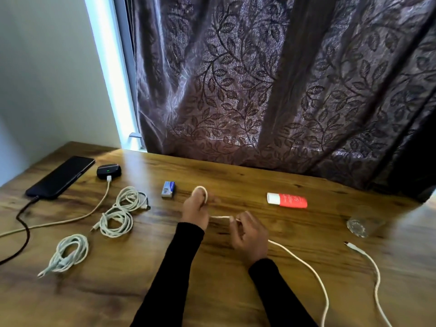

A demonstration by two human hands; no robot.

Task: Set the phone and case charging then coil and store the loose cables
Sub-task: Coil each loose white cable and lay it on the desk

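Note:
A black phone (61,177) lies at the table's far left with a dark cable (23,228) plugged into its near end. Beside it sits a black earbud case (109,171) showing a green light, with a white cable (94,212) plugged in. Three coiled white cables lie on the left: one (131,199) next to another (116,223), a third (68,252) nearer me. My left hand (195,210) holds a loop of a loose white cable (306,267) around its fingers. My right hand (247,234) pinches the same cable close by; the rest trails right to a plug (351,245).
A small blue-and-grey box (168,189) lies behind my left hand. A red tube with a white cap (289,200) lies to the right, and a clear glass (359,226) stands beyond it. A dark leaf-patterned curtain (271,90) hangs behind the wooden table (212,291).

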